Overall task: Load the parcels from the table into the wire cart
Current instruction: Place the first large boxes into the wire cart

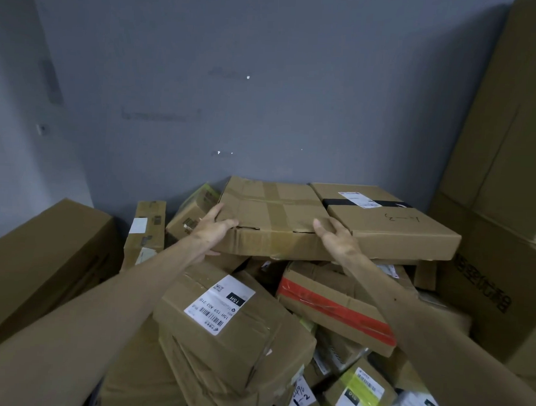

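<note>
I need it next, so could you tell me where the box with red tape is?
Head view, right of centre: the red-taped box lies below the brown-taped flat box and right of the labelled box.

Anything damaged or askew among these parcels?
Yes. The flat taped box, gripped by the left hand and right hand, is creased, and its front seam gapes. Beneath it, the red-taped box lies tilted.

2 flat boxes [272, 215] atop parcel pile [233, 330]
</note>
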